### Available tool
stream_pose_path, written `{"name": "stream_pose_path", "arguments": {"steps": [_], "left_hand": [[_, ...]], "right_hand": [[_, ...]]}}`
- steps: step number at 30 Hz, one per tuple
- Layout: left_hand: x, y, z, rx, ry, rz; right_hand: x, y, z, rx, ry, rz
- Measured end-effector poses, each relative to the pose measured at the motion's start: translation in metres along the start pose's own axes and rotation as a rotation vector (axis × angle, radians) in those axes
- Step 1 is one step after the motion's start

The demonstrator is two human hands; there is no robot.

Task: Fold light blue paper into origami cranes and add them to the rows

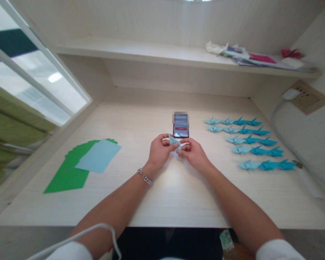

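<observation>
Between my two hands, above the middle of the desk, is a small light blue folded paper (174, 141) with a pointed top. My left hand (162, 150) pinches it from the left, thumb across its front. From the right, my right hand (192, 151) grips its edge with bent fingers. A phone (181, 130) lies just behind my fingertips, its screen lit and partly blurred. Several rows of folded blue paper cranes (250, 141), pale to deeper blue, sit to the right. On the left, a light blue sheet (99, 157) rests over fanned green sheets (66, 175).
A shelf (151, 50) crosses the back above the desk (119, 206), with papers (262, 57) on its right end. At the right wall, a charger (291, 94) sits in a socket plate (310, 97), its cable running down beside the cranes. A window (43, 72) is on the left.
</observation>
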State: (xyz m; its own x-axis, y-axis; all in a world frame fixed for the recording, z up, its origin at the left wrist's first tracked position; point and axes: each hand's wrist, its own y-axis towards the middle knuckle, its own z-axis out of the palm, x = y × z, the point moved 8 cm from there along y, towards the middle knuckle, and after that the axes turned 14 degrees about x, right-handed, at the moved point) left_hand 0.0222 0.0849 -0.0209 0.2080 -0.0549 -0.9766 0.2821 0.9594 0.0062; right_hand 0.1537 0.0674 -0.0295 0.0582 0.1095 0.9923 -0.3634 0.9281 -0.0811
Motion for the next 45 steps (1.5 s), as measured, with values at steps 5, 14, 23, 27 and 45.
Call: {"name": "stream_pose_path", "arguments": {"steps": [5, 14, 23, 27, 45], "left_hand": [[0.000, -0.001, -0.006, -0.044, -0.051, 0.011], [-0.002, 0.000, -0.003, -0.019, -0.057, 0.048], [-0.006, -0.002, -0.007, -0.066, -0.099, 0.101], [-0.007, -0.001, -0.005, -0.044, -0.167, 0.110], [-0.008, 0.001, -0.005, 0.064, 0.022, 0.053]], "right_hand": [[0.000, 0.002, -0.006, 0.006, -0.018, 0.006], [0.004, 0.003, -0.008, -0.001, -0.081, -0.012], [0.011, 0.002, -0.007, 0.045, -0.229, -0.031], [0.013, 0.001, -0.007, 0.049, -0.228, -0.024], [0.006, 0.002, -0.018, -0.040, -0.188, -0.032]]}}
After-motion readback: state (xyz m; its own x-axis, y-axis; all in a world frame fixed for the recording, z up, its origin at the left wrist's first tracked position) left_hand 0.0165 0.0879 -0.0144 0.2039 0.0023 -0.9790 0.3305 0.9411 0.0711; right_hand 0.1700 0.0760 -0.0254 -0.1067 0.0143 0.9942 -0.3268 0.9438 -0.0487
